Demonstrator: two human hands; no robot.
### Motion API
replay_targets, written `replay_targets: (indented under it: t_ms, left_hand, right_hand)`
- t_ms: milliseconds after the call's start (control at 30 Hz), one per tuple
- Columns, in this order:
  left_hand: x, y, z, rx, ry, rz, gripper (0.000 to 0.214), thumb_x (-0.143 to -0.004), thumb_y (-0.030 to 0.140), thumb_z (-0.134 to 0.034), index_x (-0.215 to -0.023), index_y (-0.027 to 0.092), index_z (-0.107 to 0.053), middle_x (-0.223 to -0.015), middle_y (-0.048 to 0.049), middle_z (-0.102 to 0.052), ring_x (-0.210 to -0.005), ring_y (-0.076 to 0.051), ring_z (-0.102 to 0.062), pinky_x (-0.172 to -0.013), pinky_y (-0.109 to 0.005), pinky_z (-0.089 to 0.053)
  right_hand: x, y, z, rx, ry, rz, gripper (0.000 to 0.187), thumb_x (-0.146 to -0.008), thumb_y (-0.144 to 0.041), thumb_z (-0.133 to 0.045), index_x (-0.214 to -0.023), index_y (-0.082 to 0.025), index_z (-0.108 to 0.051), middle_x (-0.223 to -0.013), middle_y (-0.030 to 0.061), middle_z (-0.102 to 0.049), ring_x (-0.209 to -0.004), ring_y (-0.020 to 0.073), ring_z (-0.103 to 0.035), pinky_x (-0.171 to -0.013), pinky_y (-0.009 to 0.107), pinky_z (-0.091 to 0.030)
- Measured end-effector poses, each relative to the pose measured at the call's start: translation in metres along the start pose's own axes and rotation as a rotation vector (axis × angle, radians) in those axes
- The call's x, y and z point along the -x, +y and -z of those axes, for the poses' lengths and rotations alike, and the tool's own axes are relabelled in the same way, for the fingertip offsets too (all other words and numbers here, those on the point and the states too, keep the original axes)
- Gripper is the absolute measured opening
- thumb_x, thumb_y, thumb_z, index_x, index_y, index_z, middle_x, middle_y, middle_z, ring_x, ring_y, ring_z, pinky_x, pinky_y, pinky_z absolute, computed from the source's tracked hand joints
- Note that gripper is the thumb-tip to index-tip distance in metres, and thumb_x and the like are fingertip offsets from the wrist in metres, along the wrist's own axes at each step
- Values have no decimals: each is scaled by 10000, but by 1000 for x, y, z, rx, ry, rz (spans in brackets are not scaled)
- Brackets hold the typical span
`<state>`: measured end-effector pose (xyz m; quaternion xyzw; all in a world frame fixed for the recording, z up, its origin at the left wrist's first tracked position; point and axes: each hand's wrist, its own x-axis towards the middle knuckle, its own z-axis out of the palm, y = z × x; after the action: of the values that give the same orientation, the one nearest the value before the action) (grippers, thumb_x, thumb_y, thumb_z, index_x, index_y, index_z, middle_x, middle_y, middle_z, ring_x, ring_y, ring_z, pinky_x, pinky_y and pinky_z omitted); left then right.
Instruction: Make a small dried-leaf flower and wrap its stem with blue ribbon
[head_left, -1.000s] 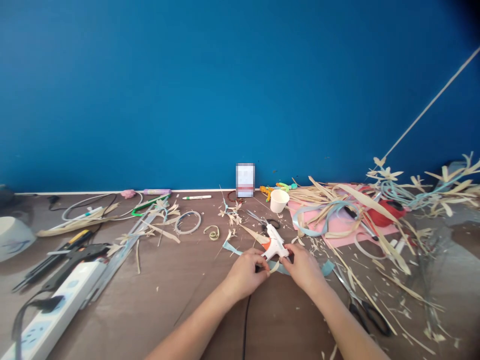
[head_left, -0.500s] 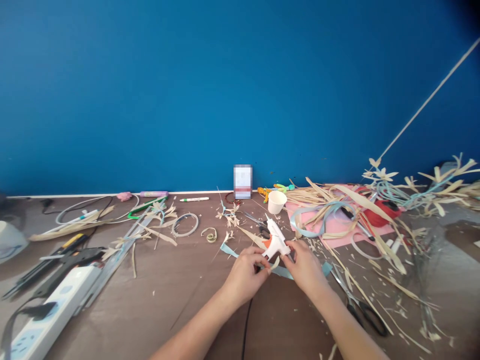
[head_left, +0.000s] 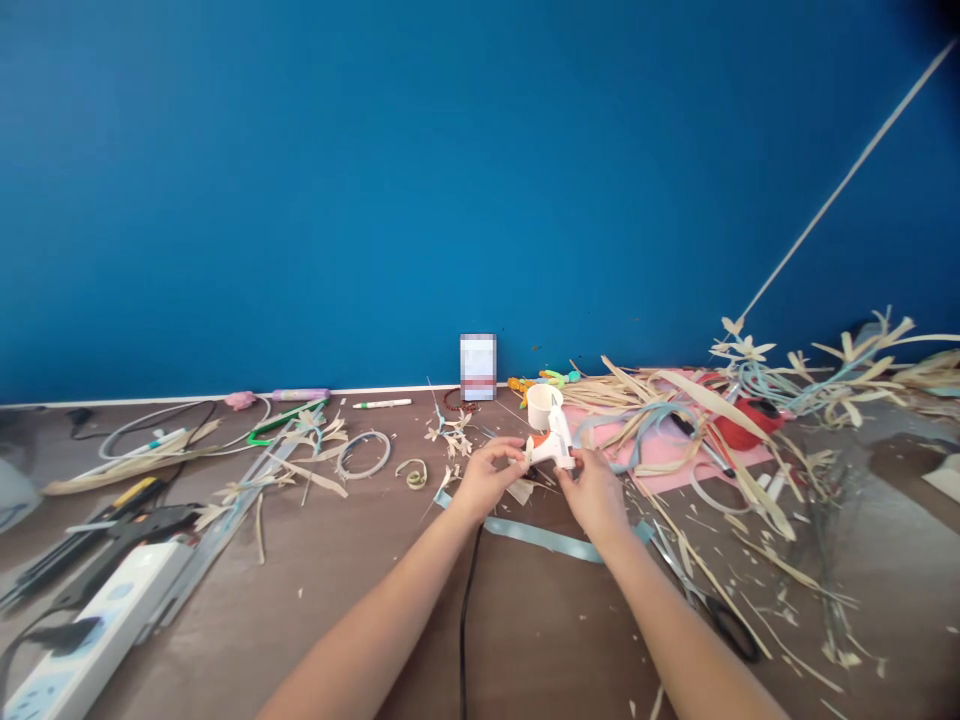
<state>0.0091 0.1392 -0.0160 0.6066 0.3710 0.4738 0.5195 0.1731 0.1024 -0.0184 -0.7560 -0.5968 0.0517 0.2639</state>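
A white hot glue gun [head_left: 553,446] with an orange trigger is raised off the table in front of a white paper cup [head_left: 543,408], which it partly overlaps. My right hand [head_left: 596,490] grips the gun's rear end between thumb and fingers. At the handle side, my left hand [head_left: 487,480] pinches a small pale strip [head_left: 529,450] with its fingertips, close to the trigger; whether they also touch the gun is hard to see. Below both hands a light blue ribbon [head_left: 544,538] lies across the table, passing under my right wrist. A black cord [head_left: 466,610] runs toward me.
Scissors [head_left: 705,590] lie right of my right forearm, among straw scraps. Dried strips [head_left: 660,420] and pink paper [head_left: 739,462] cover the right side. On the left are a power strip [head_left: 97,625], a dark glue gun [head_left: 124,540] and a grey ring [head_left: 364,455]. A blurred screen [head_left: 478,368] stands by the wall.
Both hands have moved forward with the glue gun toward the paper cup, and the gun now overlaps it. More of the blue ribbon is uncovered on the table.
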Motion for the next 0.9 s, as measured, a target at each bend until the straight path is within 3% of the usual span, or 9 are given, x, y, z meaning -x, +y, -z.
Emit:
replay_targets:
  t_ms: [333, 900]
  left_hand:
    - [-1, -18, 9, -151, -96, -65, 67, -693, 215, -616, -668, 153, -619, -1018, -105, -572, -977, -202, -538, -798, -315, -432]
    - [-8, -31, 6, -212, -66, -55, 33, -680, 187, -613, -656, 167, -623, -942, -81, -622, -931, -185, -563, -869, -337, -391]
  right_hand:
    - [1, -6, -11, 94, -54, -8, 182, -745, -263, -559, -895, -161, -537, -895, 77, -598, -808, 203, -581, -653, 267, -381]
    - [-6, -5, -17, 145, -120, -1, 247, -710, -345, -603, -881, -177, -543, -863, 59, -630, -786, 208, -604, -611, 268, -377]
